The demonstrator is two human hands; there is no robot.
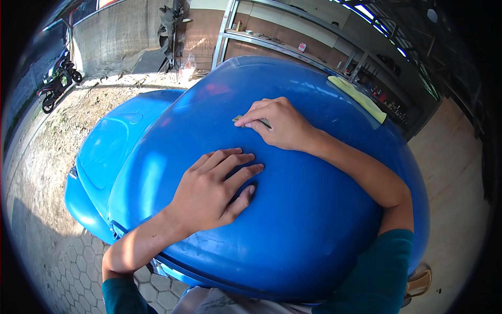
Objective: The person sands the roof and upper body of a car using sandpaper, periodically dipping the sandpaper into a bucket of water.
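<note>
Before me curves the glossy blue roof of a rounded car. My left hand lies on it with the fingers spread, palm down, holding nothing. Farther up and to the right, my right hand pinches a small, thin, dark piece against the paint between thumb and fingertips. Only its ends show past the fingers, so its exact kind cannot be made out. Toward the far right edge of the roof a folded yellow-green cloth is draped, apart from both hands.
The car's lower blue front extends to the left, over hexagonal paving and sunlit dirt. Metal shelving with bottles and small items stands behind the car. A motorbike is parked far left. Near the lower right is a brown sandal-like object.
</note>
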